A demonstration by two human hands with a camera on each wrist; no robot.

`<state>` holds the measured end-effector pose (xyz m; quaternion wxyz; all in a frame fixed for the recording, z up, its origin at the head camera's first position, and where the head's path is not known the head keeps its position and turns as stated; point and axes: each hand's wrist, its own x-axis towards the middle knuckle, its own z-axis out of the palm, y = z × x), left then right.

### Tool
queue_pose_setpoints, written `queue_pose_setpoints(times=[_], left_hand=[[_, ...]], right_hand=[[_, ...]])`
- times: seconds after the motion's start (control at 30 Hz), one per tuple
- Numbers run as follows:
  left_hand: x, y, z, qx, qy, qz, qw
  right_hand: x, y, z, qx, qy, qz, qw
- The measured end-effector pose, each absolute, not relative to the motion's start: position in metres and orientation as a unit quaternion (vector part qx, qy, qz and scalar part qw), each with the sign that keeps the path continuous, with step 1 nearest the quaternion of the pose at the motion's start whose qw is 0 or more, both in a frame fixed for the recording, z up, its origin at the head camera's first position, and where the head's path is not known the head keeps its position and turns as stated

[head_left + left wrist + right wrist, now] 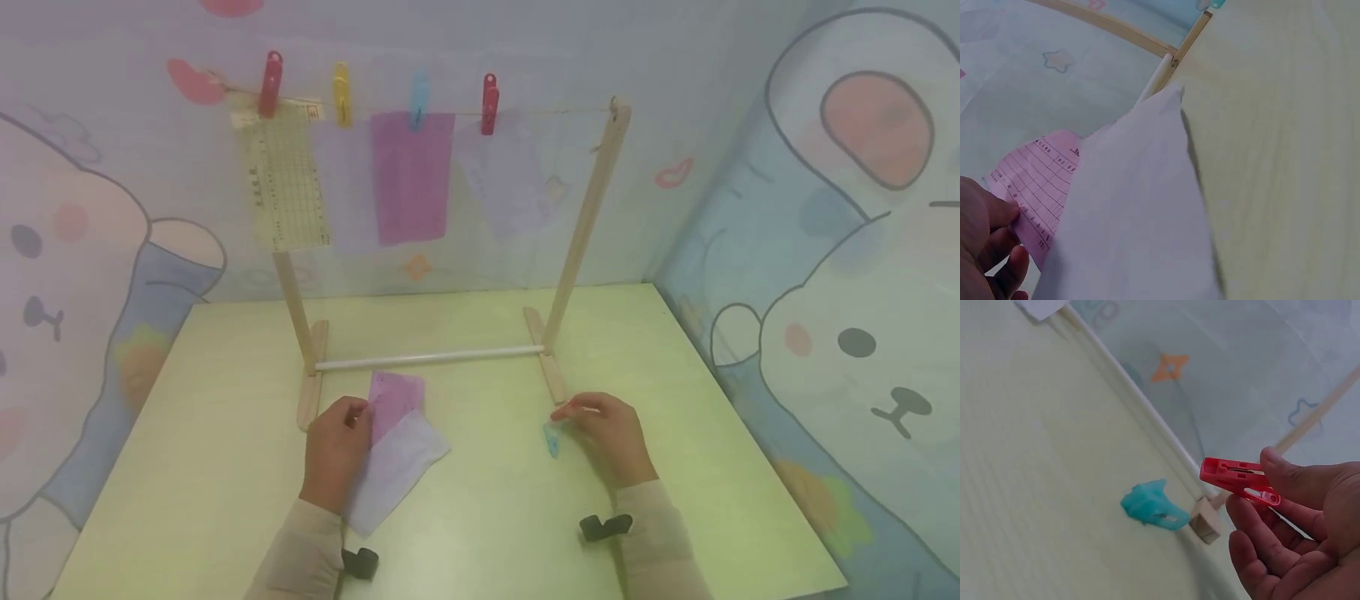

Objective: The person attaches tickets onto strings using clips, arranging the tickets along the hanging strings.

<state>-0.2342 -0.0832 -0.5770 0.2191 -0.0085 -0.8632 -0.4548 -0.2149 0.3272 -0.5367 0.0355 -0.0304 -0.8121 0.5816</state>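
Observation:
Between thumb and fingers, my left hand [336, 446] pinches the edge of a pink paper slip [1038, 181] printed with lines and small characters. A whitish sheet of paper [1138, 206] overlaps the slip and extends toward the front of the table. My right hand [611, 432] holds a red clothespin [1238, 479] by its handle end, thumb on one side and fingers on the other. Just below that hand, a blue clothespin [1154, 506] is on the table, close to the foot of the rack.
Behind the hands stands a wooden rack [588, 225] with a white crossbar [431, 358]. On its string, red, yellow and blue clothespins hold a yellowish printed sheet [288, 179], a magenta sheet [412, 183] and pale sheets [506, 179]. Cartoon-printed walls border the table [720, 467].

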Motion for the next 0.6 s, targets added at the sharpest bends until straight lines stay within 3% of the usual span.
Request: queue_pose_setpoints(times=[0.17,0.3,0.4,0.6], left_hand=[[-0.239,-0.080,-0.555,-0.042,-0.848,-0.432,0.303],[-0.241,-0.065,-0.513,-0.078,-0.830,-0.428,0.349],[-0.248,-0.046,-0.470,-0.108,-0.804,-0.472,0.345],[-0.276,0.012,-0.386,-0.149,-0.753,-0.577,0.278]], right_hand=[[-0.219,0.338,-0.510,0.017,-0.775,0.628,0.071],[-0.232,0.346,-0.462,0.094,-0.741,0.656,0.108],[-0.246,0.345,-0.410,0.165,-0.700,0.682,0.133],[-0.265,0.332,-0.293,0.243,-0.646,0.701,0.179]])
